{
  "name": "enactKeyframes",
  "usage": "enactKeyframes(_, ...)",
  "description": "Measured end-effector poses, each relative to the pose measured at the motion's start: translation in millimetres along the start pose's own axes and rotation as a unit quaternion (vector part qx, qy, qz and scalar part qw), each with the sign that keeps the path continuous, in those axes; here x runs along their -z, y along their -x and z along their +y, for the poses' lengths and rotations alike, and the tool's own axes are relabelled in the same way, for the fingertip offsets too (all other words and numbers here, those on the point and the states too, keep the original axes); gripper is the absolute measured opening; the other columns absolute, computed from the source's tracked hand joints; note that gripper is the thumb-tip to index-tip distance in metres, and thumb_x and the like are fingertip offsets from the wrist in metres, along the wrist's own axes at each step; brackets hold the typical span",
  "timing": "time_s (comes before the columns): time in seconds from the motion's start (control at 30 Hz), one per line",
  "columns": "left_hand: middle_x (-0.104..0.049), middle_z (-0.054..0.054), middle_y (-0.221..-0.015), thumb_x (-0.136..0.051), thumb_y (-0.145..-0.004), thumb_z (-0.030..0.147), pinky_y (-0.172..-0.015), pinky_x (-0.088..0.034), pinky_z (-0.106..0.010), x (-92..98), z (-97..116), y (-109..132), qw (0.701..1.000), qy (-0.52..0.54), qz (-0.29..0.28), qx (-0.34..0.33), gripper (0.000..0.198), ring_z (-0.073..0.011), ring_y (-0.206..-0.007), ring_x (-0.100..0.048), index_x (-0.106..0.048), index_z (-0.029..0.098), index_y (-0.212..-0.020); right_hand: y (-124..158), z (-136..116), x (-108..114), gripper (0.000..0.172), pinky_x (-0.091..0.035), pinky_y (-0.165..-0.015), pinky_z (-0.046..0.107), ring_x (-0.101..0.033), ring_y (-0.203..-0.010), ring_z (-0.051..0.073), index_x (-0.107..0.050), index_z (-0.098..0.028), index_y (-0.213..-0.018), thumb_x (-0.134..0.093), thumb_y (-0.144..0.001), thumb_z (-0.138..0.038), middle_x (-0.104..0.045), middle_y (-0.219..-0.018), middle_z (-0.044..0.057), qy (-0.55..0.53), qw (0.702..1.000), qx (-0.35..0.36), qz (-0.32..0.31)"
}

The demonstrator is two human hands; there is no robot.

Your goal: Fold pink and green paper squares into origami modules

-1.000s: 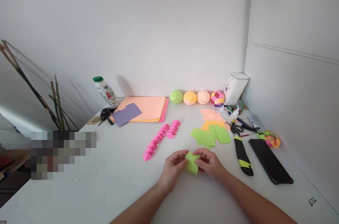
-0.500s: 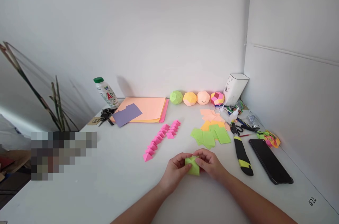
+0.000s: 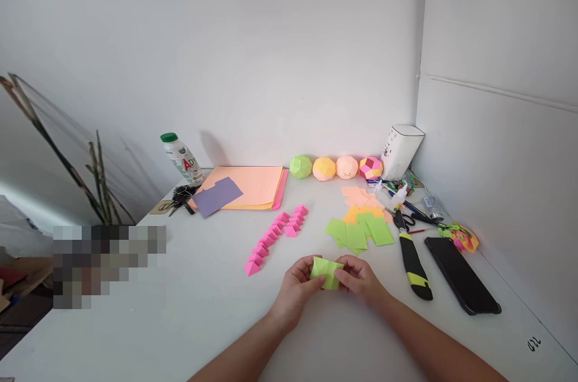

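Observation:
Between my two hands is a light green square of paper [image 3: 326, 270] with crease lines across it. My left hand [image 3: 300, 285] pinches its left side, thumb on the near face and fingers behind. On the opposite side my right hand [image 3: 360, 278] grips the paper the same way. Farther back, to the right, lie several loose green paper pieces [image 3: 356, 234]. Two rows of folded pink paper units [image 3: 268, 238] stand on the table to the left of my hands.
Several faceted paper balls [image 3: 324, 169] line the wall. A utility knife [image 3: 413, 267] and a black phone [image 3: 463, 276] lie at right, near a glue bottle [image 3: 399, 196]. Stacked paper sheets [image 3: 253, 186], a purple card [image 3: 217, 196] and a white bottle [image 3: 183, 159] are at back left.
The green paper has turned and opened out a little, its top edge now showing between my hands. My fingers have shifted to its two sides.

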State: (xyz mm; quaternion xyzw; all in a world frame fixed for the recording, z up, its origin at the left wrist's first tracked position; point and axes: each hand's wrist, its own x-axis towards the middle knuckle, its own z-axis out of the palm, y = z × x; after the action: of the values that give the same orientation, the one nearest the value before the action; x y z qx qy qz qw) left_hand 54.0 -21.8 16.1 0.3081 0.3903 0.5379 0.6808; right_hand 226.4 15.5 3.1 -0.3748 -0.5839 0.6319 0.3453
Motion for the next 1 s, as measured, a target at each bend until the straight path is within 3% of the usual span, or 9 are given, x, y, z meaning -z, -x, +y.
enactKeyframes(0.27, -0.064, 0.000, -0.073, -0.076, -0.063, 0.024, -0.062, -0.045, -0.025, -0.5, -6.3, 2.0, 0.994, -0.100, -0.035, 0.000, 0.041, -0.0140, -0.068, -0.057, -0.061, 0.017, -0.100, -0.5, -1.8, -0.2, 0.032, -0.038, -0.041, 0.019, -0.042, -0.046, 0.008, -0.049, -0.018, -0.068, -0.062, -0.076, -0.045, -0.042, -0.057, -0.006, -0.022, 0.999, -0.027, 0.015)
enactKeyframes(0.57, -0.065, -0.003, -0.072, -0.070, -0.070, 0.032, -0.061, -0.045, -0.026, 0.4, -4.9, 3.5, 0.985, -0.166, -0.050, -0.006, 0.025, -0.0153, -0.067, -0.058, -0.063, 0.013, -0.085, 2.1, -2.6, -2.2, 0.031, -0.040, -0.044, 0.020, -0.045, -0.050, 0.009, -0.053, -0.016, -0.075, -0.058, -0.081, -0.046, -0.047, -0.060, -0.004, -0.006, 1.000, -0.022, 0.006)
enactKeyframes(0.73, -0.065, -0.002, -0.068, -0.073, -0.067, 0.032, -0.058, -0.045, -0.025, -0.2, -6.0, 3.5, 0.988, -0.153, -0.029, 0.001, 0.025, -0.0148, -0.062, -0.059, -0.062, 0.013, -0.080, 2.5, 0.6, -2.3, 0.029, -0.036, -0.044, 0.019, -0.043, -0.047, 0.008, -0.052, -0.017, -0.075, -0.057, -0.083, -0.044, -0.047, -0.059, -0.005, -0.011, 1.000, -0.017, -0.004)
enactKeyframes(1.0, -0.069, -0.001, -0.068, -0.072, -0.069, 0.033, -0.061, -0.048, -0.026, -2.6, 0.3, 3.0, 0.995, -0.099, -0.018, -0.030, 0.025, -0.0148, -0.063, -0.061, -0.060, 0.016, -0.082, 1.5, -1.6, -2.0, 0.027, -0.034, -0.046, 0.020, -0.047, -0.048, 0.008, -0.051, -0.017, -0.074, -0.058, -0.083, -0.041, -0.058, -0.061, -0.001, 0.005, 1.000, -0.014, -0.020)
